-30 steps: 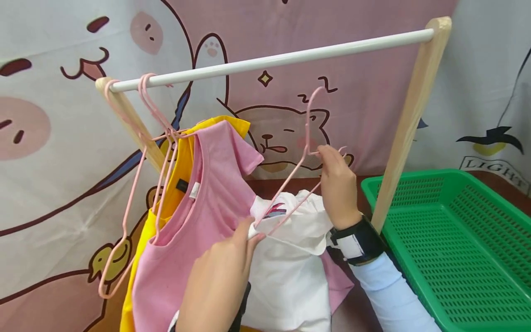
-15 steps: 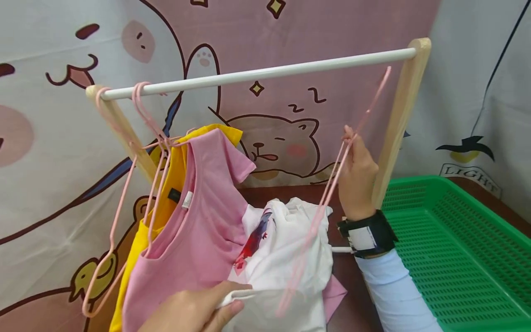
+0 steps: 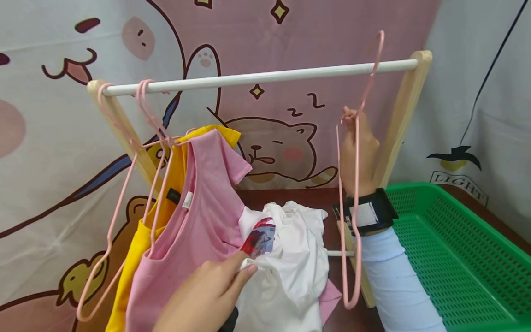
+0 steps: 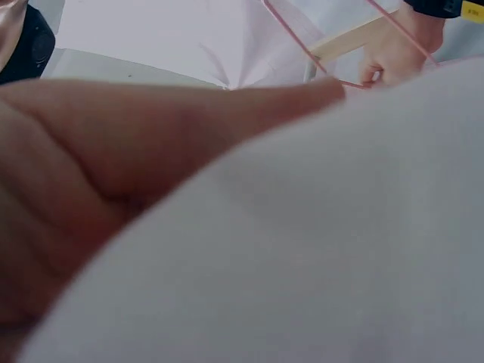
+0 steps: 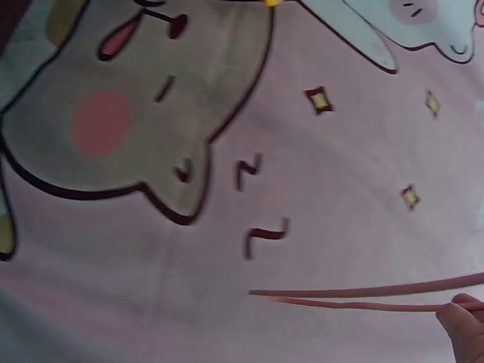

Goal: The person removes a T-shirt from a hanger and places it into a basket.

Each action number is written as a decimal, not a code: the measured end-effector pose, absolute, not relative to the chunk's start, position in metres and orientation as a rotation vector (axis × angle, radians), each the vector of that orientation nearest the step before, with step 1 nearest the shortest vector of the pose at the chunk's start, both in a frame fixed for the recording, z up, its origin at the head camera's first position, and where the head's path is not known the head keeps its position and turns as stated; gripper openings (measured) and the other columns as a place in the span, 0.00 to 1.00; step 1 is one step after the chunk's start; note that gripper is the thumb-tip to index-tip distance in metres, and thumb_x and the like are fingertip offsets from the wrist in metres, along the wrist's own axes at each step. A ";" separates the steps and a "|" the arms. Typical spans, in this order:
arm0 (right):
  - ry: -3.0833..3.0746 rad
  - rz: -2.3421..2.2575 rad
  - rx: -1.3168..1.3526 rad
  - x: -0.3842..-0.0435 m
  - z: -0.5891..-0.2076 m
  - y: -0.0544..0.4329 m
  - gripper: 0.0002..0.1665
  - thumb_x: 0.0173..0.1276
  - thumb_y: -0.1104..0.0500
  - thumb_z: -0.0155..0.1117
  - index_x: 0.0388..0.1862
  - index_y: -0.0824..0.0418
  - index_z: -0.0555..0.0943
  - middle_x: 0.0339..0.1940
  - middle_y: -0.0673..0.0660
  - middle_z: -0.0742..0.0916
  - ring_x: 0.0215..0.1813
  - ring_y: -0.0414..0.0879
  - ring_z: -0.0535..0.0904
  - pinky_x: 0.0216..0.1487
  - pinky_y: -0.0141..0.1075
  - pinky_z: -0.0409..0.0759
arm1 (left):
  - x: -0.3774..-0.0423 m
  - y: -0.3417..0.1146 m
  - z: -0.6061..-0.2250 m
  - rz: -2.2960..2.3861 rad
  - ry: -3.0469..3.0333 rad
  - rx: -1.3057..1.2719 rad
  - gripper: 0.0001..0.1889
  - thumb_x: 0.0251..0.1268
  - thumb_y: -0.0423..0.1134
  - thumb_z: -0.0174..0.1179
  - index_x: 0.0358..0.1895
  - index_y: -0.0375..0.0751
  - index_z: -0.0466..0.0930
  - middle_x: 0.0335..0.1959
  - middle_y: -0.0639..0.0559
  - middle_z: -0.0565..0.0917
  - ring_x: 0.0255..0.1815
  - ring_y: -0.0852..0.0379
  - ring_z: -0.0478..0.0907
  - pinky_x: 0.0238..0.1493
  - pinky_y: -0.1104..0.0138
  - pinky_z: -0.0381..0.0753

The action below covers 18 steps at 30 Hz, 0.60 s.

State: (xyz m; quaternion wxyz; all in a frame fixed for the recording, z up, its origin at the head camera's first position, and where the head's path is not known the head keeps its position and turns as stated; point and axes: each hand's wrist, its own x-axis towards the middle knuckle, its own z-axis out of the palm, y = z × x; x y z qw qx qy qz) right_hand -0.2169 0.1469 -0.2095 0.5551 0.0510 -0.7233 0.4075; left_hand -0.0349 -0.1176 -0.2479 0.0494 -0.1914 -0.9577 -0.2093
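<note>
A pink wire hanger (image 3: 356, 175) is held by my right hand (image 3: 367, 150) near the rack's right post. It hangs nearly edge-on with no garment on it, and its hook rises above the white rod (image 3: 265, 78) in the head view. The right wrist view shows the hanger's thin wires (image 5: 340, 292) entering the fingers at lower right. My left hand (image 3: 203, 293) pinches the neckline of a crumpled white T-shirt (image 3: 296, 276) with a red and blue print, thumb on top. White cloth (image 4: 318, 249) fills much of the left wrist view.
A pink T-shirt (image 3: 207, 203) and a yellow one (image 3: 226, 133) hang at the rod's left, beside a bare pink hanger (image 3: 111, 230). A green basket (image 3: 452, 258) stands right of the wooden post (image 3: 404, 110). A cartoon-printed cloth backs the rack.
My right hand has drawn the hanger out of the white T-shirt's neckline and carried it right and up, turning it edge-on. My left hand has lowered slightly, still pinching the neckline.
</note>
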 end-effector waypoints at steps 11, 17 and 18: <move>-1.747 1.082 0.023 -0.221 -0.249 0.150 0.20 0.73 0.47 0.44 0.60 0.46 0.73 0.51 0.56 0.85 0.46 0.50 0.84 0.34 0.32 0.78 | -0.043 -0.107 -0.244 -0.653 -2.981 -0.406 0.12 0.67 0.55 0.49 0.29 0.54 0.71 0.12 0.60 0.58 0.14 0.64 0.61 0.20 0.71 0.63; -1.519 1.722 -0.035 -0.208 -0.288 0.138 0.21 0.77 0.54 0.35 0.65 0.50 0.65 0.57 0.55 0.79 0.56 0.42 0.79 0.57 0.33 0.76 | -0.059 -0.084 -0.245 -0.661 -2.874 -0.290 0.11 0.67 0.48 0.52 0.31 0.45 0.71 0.14 0.51 0.71 0.20 0.52 0.75 0.22 0.62 0.68; -1.487 1.800 -0.049 -0.206 -0.296 0.134 0.20 0.77 0.56 0.35 0.63 0.55 0.66 0.56 0.58 0.78 0.55 0.44 0.79 0.57 0.35 0.76 | -0.065 -0.080 -0.246 -0.678 -2.838 -0.268 0.10 0.67 0.46 0.53 0.32 0.43 0.72 0.15 0.49 0.73 0.22 0.49 0.78 0.23 0.61 0.71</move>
